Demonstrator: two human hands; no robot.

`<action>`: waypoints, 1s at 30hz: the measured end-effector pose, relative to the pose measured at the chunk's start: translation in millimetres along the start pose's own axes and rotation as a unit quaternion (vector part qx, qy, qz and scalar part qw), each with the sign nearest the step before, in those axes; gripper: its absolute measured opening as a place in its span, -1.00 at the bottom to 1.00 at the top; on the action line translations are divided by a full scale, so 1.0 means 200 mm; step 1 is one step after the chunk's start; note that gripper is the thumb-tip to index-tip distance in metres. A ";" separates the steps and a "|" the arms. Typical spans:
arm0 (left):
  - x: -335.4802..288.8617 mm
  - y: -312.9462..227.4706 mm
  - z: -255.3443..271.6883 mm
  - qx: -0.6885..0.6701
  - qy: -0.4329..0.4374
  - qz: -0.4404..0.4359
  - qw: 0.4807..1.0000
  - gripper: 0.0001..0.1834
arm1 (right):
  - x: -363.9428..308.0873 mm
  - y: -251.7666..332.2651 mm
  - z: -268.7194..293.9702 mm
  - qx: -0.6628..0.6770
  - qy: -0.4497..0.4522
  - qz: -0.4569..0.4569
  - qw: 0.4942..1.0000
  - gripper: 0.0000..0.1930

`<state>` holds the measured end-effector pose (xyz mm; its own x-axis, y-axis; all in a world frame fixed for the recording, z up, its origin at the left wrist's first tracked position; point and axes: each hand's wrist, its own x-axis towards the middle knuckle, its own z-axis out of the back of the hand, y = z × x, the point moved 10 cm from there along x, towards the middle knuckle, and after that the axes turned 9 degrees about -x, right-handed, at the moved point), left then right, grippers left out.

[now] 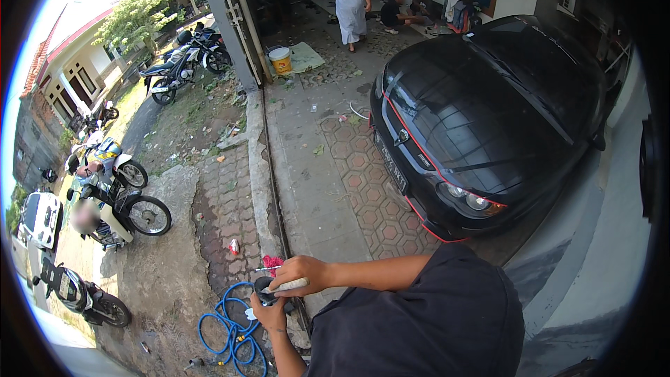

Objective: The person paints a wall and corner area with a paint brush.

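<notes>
A dark shirt (pixel 419 321) fills the lower edge, and both bare forearms reach out to meet just beyond it. The left hand (pixel 272 316) is wrapped around a small dark cup (pixel 262 284), held up above the ground with its mouth upward. The right hand (pixel 301 272) is closed on a tool with a thick pale handle (pixel 294 284), which lies across the cup's rim. The two hands are right beside each other; whether they touch, I cannot tell. The tool's working end and whatever is in the cup are too small to make out.

The step in hand appears to be working the tool at the cup's mouth. The next move probably calls for a firm left hold and small turns of the right wrist.

Just past the hands shows a bright pink bundle (pixel 273 261); its support is unclear. A blue hose (pixel 200 322) lies in loose coils on the ground to the left. Farther off, a black car (pixel 460 126) with red trim stands on the right, and motorbikes (pixel 150 215) stand on the left. Beyond them are a yellow bucket (pixel 281 64) by the gatepost and a person in white (pixel 350 0), back turned, walking.
</notes>
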<state>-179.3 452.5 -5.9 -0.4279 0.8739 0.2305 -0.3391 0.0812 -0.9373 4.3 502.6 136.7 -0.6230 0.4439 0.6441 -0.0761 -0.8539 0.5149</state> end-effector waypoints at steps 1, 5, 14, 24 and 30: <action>0.00 -0.02 -0.01 -0.001 0.000 -0.001 1.000 -0.42 | -0.01 0.00 0.01 0.001 -0.001 -0.002 1.000 -0.76; 0.01 -0.07 -0.04 -0.001 0.004 0.008 1.000 -0.41 | -0.02 0.00 0.03 -0.009 0.003 -0.005 1.000 -0.76; -0.03 -0.09 -0.04 -0.013 -0.017 0.033 0.999 -0.43 | -0.03 0.00 0.01 -0.021 0.054 -0.020 0.998 -0.78; -0.08 -0.07 -0.01 -0.008 -0.033 0.018 0.999 -0.36 | -0.01 0.03 -0.03 -0.043 0.072 0.011 0.996 -0.78; -0.08 -0.10 0.01 -0.015 -0.045 0.017 0.999 -0.38 | -0.01 0.01 -0.06 -0.050 0.095 -0.002 0.994 -0.78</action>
<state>-166.4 436.0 10.2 -0.5128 0.8300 0.2196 -0.2976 0.0681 -0.9523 -4.6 496.1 129.6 -0.7570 0.3966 0.5192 -0.1504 -0.8791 0.4522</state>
